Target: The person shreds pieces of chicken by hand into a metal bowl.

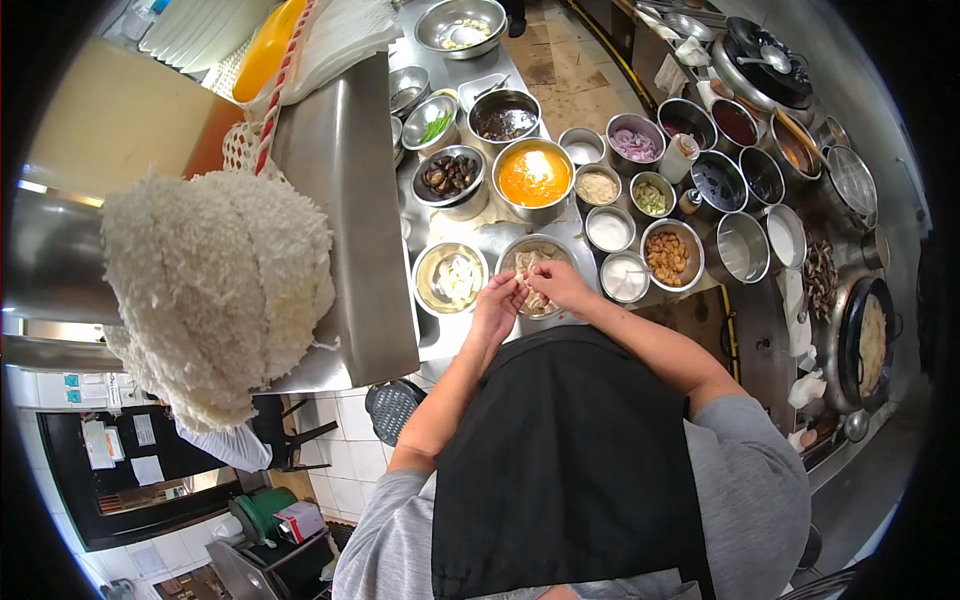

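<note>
One metal bowl (428,268) of white pieces (460,278) stands at left. Right of it, the left hand (500,303) and right hand (562,287) meet, fingertips close — whether gripping anything, I can't tell — over one near basin (512,252) of pale strips (531,262), too jumbled to count. Each looks light, soft, perhaps slippery; best pinched by an edge. Farther right: one tub (697,255) of brown chunks (665,255).

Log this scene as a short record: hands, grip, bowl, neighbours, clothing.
hands: left hand and right hand close together over a metal bowl, fingers bent
grip: too small to tell what is pinched
bowl contents: pale pieces
left of bowl: white pieces in another bowl
beyond bowl: orange liquid
right of bowl: browned chunks
clothing: black apron, gray shirt
</note>
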Action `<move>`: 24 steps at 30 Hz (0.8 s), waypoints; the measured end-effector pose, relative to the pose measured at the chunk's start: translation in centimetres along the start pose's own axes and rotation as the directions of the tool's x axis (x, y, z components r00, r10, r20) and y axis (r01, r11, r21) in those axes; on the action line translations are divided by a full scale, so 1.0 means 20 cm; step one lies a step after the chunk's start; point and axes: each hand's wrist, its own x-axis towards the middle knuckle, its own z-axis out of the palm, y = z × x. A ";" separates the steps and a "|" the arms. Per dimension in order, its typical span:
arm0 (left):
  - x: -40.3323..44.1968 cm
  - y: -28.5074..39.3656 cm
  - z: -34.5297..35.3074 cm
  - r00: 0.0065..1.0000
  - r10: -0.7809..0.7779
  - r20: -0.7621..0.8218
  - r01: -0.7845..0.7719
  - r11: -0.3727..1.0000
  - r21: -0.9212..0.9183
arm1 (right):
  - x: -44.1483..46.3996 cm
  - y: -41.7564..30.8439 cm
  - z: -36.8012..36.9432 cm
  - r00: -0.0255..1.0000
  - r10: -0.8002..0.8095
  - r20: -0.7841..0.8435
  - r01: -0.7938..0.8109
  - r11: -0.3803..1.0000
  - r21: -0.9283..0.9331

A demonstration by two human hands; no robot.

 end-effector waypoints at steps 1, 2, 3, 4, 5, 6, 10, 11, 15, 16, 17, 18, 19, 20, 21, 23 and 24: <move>-0.01 0.01 0.01 1.000 0.000 0.000 0.000 1.000 -0.001 | 0.00 0.00 0.00 1.000 -0.022 -0.014 0.021 0.999 -0.028; -0.02 0.02 0.03 1.000 0.000 0.008 0.000 0.999 0.048 | -0.01 -0.01 0.01 0.999 -0.044 -0.027 0.042 0.998 -0.057; -0.02 0.03 0.03 1.000 -0.001 0.017 0.000 0.995 0.096 | -0.01 -0.01 0.01 0.999 -0.043 -0.027 0.041 0.997 -0.057; -0.02 0.03 0.03 1.000 -0.001 0.017 0.000 0.996 0.095 | -0.01 -0.01 0.01 0.997 -0.070 -0.034 0.065 0.990 -0.129; -0.02 0.04 0.02 0.999 -0.007 0.048 -0.004 0.975 0.224 | -0.01 -0.01 0.00 0.995 -0.097 -0.039 0.087 0.976 -0.199; -0.01 0.05 0.01 0.997 -0.015 0.077 -0.013 0.937 0.349 | 0.01 0.01 0.00 0.995 -0.096 -0.038 0.086 0.976 -0.200; 0.01 0.04 -0.01 0.997 0.043 0.069 -0.066 0.927 0.369 | 0.04 0.07 -0.03 0.968 -0.241 -0.074 0.205 0.922 -0.329; 0.01 0.04 -0.02 0.999 0.042 0.025 -0.048 0.951 0.306 | 0.03 0.05 -0.03 0.968 -0.237 -0.080 0.197 0.919 -0.341; 0.01 0.06 -0.02 0.995 0.061 -0.083 -0.046 0.983 0.176 | 0.02 0.04 -0.04 0.950 -0.292 -0.110 0.223 0.882 -0.416; 0.01 0.06 -0.03 0.995 0.061 -0.083 -0.046 0.983 0.176 | 0.01 0.03 -0.04 0.951 -0.295 -0.092 0.224 0.864 -0.451; 0.01 0.06 -0.03 0.996 0.059 -0.074 -0.044 0.982 0.184 | 0.00 0.02 -0.04 0.952 -0.298 -0.073 0.227 0.844 -0.486; 0.02 0.06 -0.04 0.996 0.056 -0.066 -0.042 0.980 0.192 | 0.00 0.02 -0.05 0.952 -0.298 -0.073 0.227 0.844 -0.486; 0.02 0.05 -0.04 0.996 0.056 -0.066 -0.042 0.980 0.192 | 0.01 0.02 -0.05 0.955 -0.288 -0.064 0.216 0.829 -0.515; 0.02 0.04 -0.04 0.994 0.085 -0.062 -0.067 0.968 0.244 | 0.01 0.03 -0.05 0.959 -0.278 -0.055 0.204 0.814 -0.544; 0.02 0.03 -0.03 0.992 0.114 -0.057 -0.092 0.951 0.294 | 0.01 0.02 -0.05 0.959 -0.277 -0.057 0.203 0.814 -0.544; 0.02 0.02 -0.01 0.990 0.133 -0.055 -0.105 0.929 0.354 | 0.01 0.01 -0.05 0.963 -0.266 -0.038 0.194 0.788 -0.584; 0.02 0.02 -0.02 0.987 0.152 -0.052 -0.118 0.904 0.412 | 0.00 -0.01 -0.04 0.963 -0.265 -0.037 0.194 0.788 -0.584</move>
